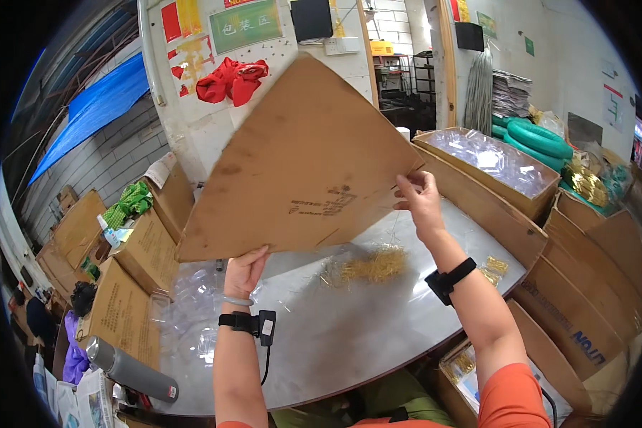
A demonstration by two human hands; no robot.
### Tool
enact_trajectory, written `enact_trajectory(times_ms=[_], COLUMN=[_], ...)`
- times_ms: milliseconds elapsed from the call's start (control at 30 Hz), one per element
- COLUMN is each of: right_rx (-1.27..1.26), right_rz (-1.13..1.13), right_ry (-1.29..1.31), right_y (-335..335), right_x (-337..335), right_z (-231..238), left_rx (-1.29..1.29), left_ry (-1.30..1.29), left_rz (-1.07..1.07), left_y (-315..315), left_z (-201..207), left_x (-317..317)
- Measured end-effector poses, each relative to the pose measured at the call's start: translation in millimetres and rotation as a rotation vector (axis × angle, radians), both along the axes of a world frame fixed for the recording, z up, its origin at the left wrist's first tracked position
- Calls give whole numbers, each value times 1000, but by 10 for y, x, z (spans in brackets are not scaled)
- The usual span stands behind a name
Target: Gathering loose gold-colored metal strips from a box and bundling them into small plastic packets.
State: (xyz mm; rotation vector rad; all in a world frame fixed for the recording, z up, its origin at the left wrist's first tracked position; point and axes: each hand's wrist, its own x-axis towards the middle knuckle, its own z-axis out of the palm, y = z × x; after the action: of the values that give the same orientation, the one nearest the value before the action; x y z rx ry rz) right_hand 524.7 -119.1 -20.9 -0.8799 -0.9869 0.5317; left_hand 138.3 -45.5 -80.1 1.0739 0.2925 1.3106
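Tilted up above the grey table [299, 324], a large flat sheet of brown cardboard [292, 157] is held between my two hands. My left hand [246, 269] grips its lower edge, fingers behind the sheet and thumb in front. At its right corner my right hand [419, 200] pinches the edge between thumb and fingers. Below the sheet lies a loose heap of thin gold-coloured pieces [374, 265], too fine to make out. Clear plastic pieces [192, 303] spread over the table's left side. The sheet hides part of the tabletop and the wall behind.
A grey thermos flask [132, 367] lies at the front left beside cardboard boxes [128, 314]. An open box of clear plastic pieces [488, 158] stands at the back right, near green coils [538, 139]. Another open carton [464, 371] sits by my right elbow.
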Motion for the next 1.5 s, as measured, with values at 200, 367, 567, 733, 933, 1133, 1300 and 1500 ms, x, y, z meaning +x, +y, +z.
enact_trajectory(times_ms=[200, 367, 567, 733, 933, 1133, 1300, 1500], right_rx=[-10, -14, -130, -48, -43, -308, -260, -195], right_rz=[60, 32, -150, -45, -20, -291, -560, -580], right_ry=[267, 375, 68, 525, 554, -44, -55, 83], right_y=[196, 93, -95, -62, 3, 32, 373, 437], right_x=[349, 381, 498, 592, 420, 384, 727, 289], right_z=[-424, -682, -990, -1169, -1076, -1128, -1534, -1393], left_rx=[130, 195, 247, 248, 239, 294, 352, 436], left_ry=[71, 185, 224, 299, 290, 377, 506, 548], left_rz=[90, 108, 154, 132, 148, 243, 244, 299], left_y=[-91, -270, -408, -382, -412, -437, -615, -747], left_z=[100, 387, 567, 541, 524, 505, 610, 766], left_x=[111, 183, 204, 309, 301, 138, 383, 284])
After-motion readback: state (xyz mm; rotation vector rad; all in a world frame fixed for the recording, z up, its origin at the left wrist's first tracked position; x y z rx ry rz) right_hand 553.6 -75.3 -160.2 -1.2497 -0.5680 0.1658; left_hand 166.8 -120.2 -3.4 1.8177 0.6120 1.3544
